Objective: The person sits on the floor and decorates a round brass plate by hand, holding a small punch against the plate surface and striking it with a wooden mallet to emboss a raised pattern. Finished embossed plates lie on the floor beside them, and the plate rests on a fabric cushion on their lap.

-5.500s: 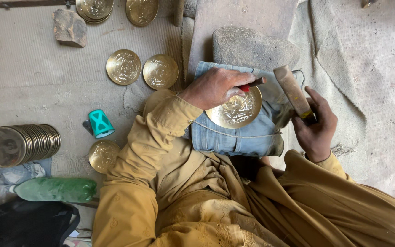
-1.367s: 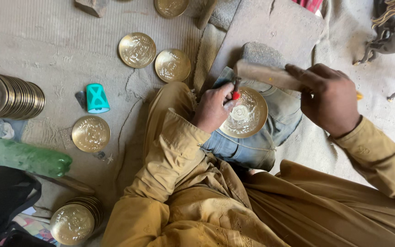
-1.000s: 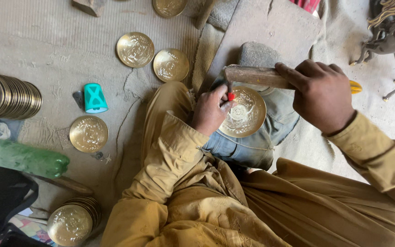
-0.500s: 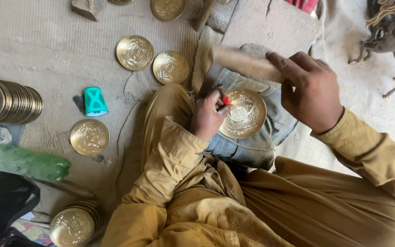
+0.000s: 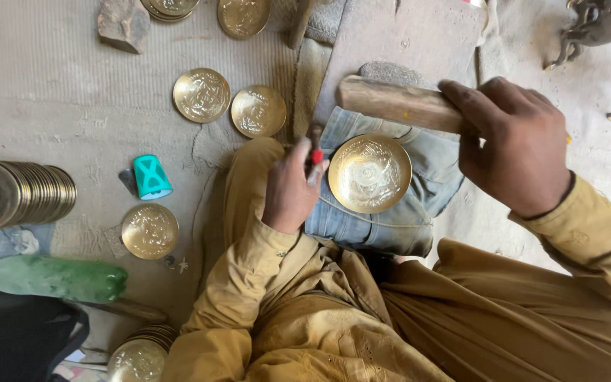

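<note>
we see the left hand [image 5: 293, 189] closed around a small tool with a red band [image 5: 316, 154], its tip set at the left rim of a round brass dish [image 5: 370, 173]. the dish lies face up on a pad of folded blue denim [image 5: 390, 223] in front of the person's lap, with engraved marks in its middle. the right hand [image 5: 518, 145] is clenched on a wooden mallet [image 5: 397, 103], which is held just above the far edge of the dish, its head pointing left and not touching the brass.

on the grey mat [image 5: 51, 99] to the left lie 2 more brass dishes side by side, one [image 5: 201, 95] and another [image 5: 258, 111], well apart from the hands. nearer the person, a single brass dish [image 5: 150, 230] rests just below a small teal cup [image 5: 151, 177]. at the left edge a stack of plates on its side [image 5: 19, 194] leans along the mat, and a green plastic bottle [image 5: 54, 277] lies below it. a second pile of brass dishes [image 5: 138, 357] sits at the bottom, beside the left elbow. a rough stone [image 5: 125, 25] lies at the top left, with further dishes near it, partly cut off by the frame. both arms wear mustard-yellow sleeves [image 5: 249, 283].
</note>
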`<control>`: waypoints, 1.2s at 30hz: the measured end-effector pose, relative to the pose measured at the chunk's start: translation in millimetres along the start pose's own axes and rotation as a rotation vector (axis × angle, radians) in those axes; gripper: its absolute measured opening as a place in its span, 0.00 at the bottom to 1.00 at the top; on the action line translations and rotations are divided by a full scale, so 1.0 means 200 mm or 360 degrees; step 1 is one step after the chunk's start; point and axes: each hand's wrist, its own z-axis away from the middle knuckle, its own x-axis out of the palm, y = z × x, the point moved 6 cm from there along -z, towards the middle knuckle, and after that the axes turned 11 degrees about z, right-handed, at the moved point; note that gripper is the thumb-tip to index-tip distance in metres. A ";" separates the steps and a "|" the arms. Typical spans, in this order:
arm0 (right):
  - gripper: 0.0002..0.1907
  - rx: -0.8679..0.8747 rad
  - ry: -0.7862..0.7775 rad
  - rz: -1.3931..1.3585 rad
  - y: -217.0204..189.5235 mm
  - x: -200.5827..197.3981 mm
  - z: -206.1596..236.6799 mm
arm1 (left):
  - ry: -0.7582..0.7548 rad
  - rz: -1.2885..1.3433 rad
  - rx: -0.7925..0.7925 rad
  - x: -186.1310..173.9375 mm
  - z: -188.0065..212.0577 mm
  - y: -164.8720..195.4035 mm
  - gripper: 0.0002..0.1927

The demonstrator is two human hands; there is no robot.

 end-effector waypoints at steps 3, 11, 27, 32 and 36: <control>0.26 0.0104 0.0043 -0.0165 0.02 -0.03 0.04 | -0.0364 -0.0356 -0.0098 0.03 -0.03 -0.01 0.09; 0.17 0.0578 -0.0155 -0.0596 0.18 0.11 0.23 | -0.0193 -0.0393 0.0973 0.14 -0.26 0.30 0.07; 0.19 0.0777 -0.0222 -0.0810 0.27 0.47 0.60 | -0.0972 -0.0029 0.0877 0.30 -0.32 0.22 0.21; 0.21 0.0948 -0.0158 -0.0879 0.23 0.56 0.68 | -0.0986 -0.0051 0.0910 0.30 -0.34 0.19 0.24; 0.19 0.0999 -0.0068 -0.0935 0.21 0.61 0.72 | -0.0973 -0.0044 0.0914 0.30 -0.35 0.18 0.25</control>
